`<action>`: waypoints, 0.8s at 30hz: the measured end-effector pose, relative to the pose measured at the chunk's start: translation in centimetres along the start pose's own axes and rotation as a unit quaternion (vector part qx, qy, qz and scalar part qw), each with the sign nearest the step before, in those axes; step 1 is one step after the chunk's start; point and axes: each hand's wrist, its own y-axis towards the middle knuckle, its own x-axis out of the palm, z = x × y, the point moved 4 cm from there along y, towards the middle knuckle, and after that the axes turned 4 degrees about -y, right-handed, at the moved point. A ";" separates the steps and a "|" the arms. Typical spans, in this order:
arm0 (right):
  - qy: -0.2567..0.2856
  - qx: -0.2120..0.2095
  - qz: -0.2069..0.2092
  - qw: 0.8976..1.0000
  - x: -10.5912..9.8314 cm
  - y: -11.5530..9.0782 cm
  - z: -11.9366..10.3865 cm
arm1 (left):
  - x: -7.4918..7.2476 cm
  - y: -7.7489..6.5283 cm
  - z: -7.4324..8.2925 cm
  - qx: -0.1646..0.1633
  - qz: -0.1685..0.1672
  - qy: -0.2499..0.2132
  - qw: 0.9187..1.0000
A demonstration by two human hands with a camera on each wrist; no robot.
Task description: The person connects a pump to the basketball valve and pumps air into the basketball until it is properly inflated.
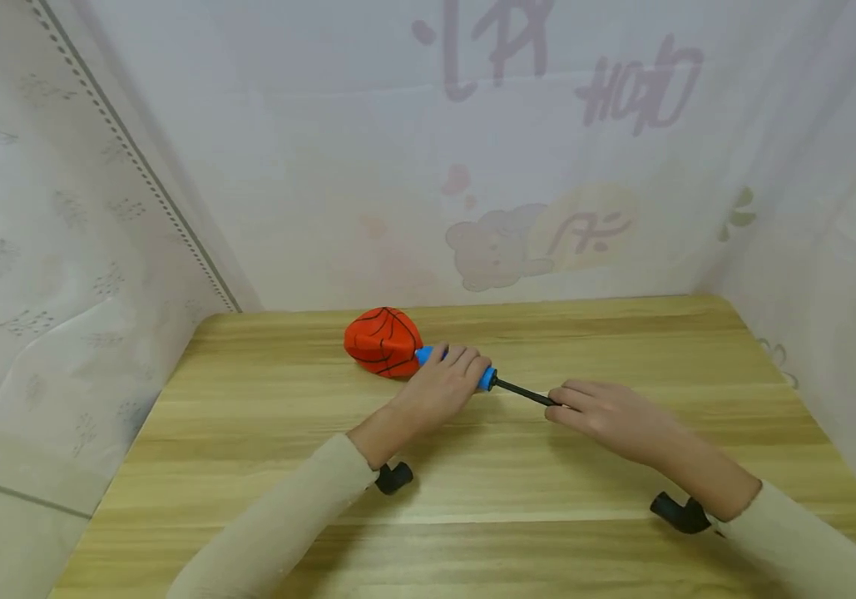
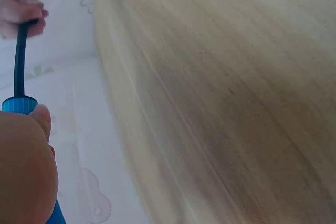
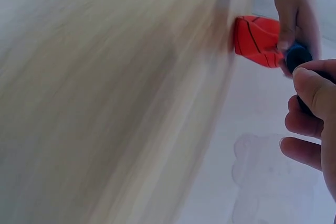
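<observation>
My left hand (image 1: 444,384) grips the blue barrel of a hand pump (image 1: 487,379) above the table. A black rod (image 1: 521,392) sticks out of the barrel's right end, angled slightly down toward my right hand (image 1: 615,420). That hand pinches the rod's far end between thumb and fingers, and mostly hides the end itself. At the pump's left end is a red ball (image 1: 383,343) with black basketball lines, creased and sagging out of round. In the right wrist view, the ball (image 3: 257,40) shows just beyond my left hand.
The wood-grain table (image 1: 285,449) reaches back to a wall covering (image 1: 323,166) with printed letters and a bear. Similar pale coverings stand at left and right. Black curved pieces (image 1: 396,478) show at both wrists, below the sleeves (image 1: 285,516).
</observation>
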 end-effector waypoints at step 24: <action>0.016 0.003 -0.039 0.999 2.3 2.6 0.3 | 0.0 0.1 0.5 0.017 -0.002 0.004 1.000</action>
